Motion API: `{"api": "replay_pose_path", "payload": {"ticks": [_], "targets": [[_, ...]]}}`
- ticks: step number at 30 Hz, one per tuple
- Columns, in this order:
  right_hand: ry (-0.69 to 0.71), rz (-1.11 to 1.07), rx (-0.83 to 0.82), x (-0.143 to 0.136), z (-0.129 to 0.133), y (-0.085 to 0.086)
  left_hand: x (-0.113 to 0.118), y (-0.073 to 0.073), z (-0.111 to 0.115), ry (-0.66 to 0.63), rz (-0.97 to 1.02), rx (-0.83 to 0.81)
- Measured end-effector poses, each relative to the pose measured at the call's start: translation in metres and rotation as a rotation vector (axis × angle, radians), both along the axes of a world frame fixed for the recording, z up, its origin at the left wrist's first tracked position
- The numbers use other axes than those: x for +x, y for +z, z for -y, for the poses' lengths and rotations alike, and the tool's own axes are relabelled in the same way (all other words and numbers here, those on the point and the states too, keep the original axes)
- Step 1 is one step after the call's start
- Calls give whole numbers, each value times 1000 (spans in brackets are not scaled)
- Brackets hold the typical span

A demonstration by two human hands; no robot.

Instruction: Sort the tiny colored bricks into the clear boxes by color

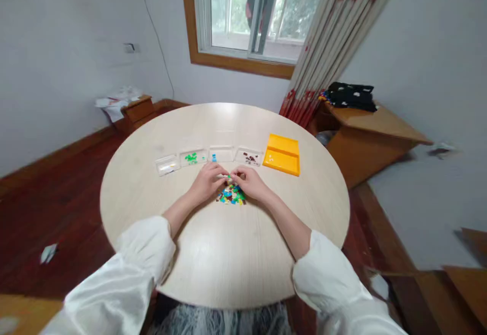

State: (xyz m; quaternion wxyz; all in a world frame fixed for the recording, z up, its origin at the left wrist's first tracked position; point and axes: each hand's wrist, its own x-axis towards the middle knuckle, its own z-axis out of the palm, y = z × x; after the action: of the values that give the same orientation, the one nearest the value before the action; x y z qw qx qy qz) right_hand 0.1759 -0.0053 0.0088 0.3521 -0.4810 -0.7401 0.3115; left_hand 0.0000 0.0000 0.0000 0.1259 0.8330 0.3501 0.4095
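Note:
My left hand (208, 180) and my right hand (251, 180) meet over the middle of the table, thumbs and fingers pinched together. At their fingertips shows a small green toy brick (229, 176); its exact shape is too small to make out. Right below lies a loose pile of tiny toy bricks (231, 195) in green, blue, yellow, brown and cream, partly covered by both hands. Beyond the hands, a clear tray (182, 162) contains green bricks (191, 158). Another holds blue bricks (214, 157), and one nearer the right has dark brown bricks (251, 158).
A further clear tray (162, 171) with a few pale pieces stands at the left end of the row. An open yellow case (296, 165) with some white bits lies at the right end. The round table (228, 254) has a wooden cabinet (342, 157) beyond its right edge.

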Motion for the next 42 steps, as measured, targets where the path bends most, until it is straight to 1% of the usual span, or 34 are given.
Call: {"api": "replay_pose_path", "payload": {"ticks": [13,23,31,37,42], "targets": [[10,-10,27,3,-1,-2,1,-2,-2,21,20,-28],[-21,-27,40,4,-1,0,-1,-4,-5,69,17,-11],[-11,-30,37,5,-2,-4,-1,-3,-5,70,16,-21],[-1,-21,24,5,-1,-2,-1,-5,-6,62,30,-10],[4,-26,16,5,-1,0,0,-5,-4,64,26,-34]]}}
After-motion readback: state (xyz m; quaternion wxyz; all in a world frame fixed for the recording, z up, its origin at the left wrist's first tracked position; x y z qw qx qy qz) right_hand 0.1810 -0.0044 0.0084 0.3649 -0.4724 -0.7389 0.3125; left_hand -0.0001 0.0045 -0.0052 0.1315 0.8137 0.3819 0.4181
